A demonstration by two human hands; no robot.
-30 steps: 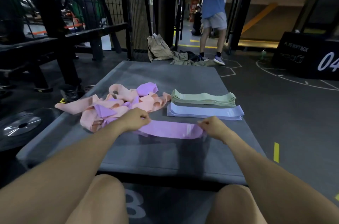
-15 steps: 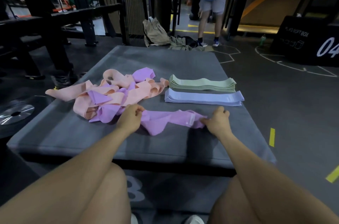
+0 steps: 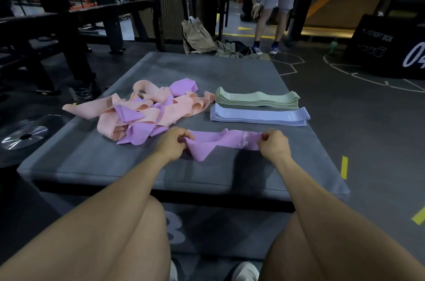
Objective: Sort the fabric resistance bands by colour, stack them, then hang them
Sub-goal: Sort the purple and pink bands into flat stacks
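A purple fabric band (image 3: 220, 144) stretches across the grey mat (image 3: 92, 161) in front of me, its left part sagging in a loose fold. My left hand (image 3: 173, 145) pinches its left end and my right hand (image 3: 273, 144) pinches its right end. Behind it lie two neat stacks: blue bands (image 3: 259, 117) and, farther back, green bands (image 3: 257, 99). A tangled heap of peach and purple bands (image 3: 142, 110) sits at the left of the mat.
A weight plate (image 3: 25, 136) lies on the floor to the left, beside black rack frames (image 3: 69, 34). A person (image 3: 276, 4) stands beyond the mat near bags (image 3: 197, 37). A black soft box (image 3: 388, 48) stands at the right.
The purple band went from flat and taut to crumpled, and now hangs between both hands with its left part folded down. The camera tilted lower.
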